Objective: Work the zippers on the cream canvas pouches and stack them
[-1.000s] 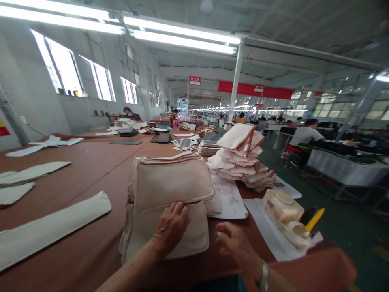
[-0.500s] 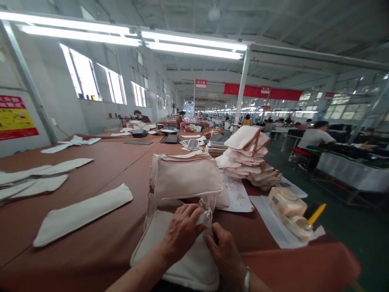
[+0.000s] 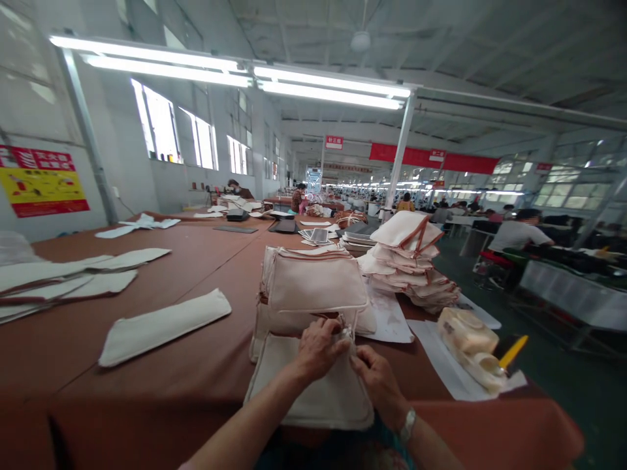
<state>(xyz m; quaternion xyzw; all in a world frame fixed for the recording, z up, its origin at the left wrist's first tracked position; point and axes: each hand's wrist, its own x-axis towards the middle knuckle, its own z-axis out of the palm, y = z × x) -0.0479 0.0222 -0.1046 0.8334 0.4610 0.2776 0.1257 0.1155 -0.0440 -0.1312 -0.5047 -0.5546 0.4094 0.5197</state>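
Note:
A cream fabric panel (image 3: 318, 408) with a corded seam round its edge lies at the table's near edge, its lower part over my lap. My left hand (image 3: 321, 349) reaches across it, fingers curled on its upper right corner. At the right edge, just below that corner, my right hand (image 3: 378, 377) pinches the panel between thumb and fingers. What lies right under the fingertips is hidden. Directly behind my hands stands a stack of similar cream panels (image 3: 318, 284) with brown edges.
A taller pile of cream pieces (image 3: 406, 254) stands behind on the right. A cut-open plastic container (image 3: 467, 333) with a yellow-handled tool (image 3: 513, 352) sits on white paper at the right edge. Long cream strips (image 3: 166, 326) lie leftward. Several people work further back.
My head view has shifted, so the scene sits further right. Both hands stay at the panel's upper right corner; the left fingers have curled in more.

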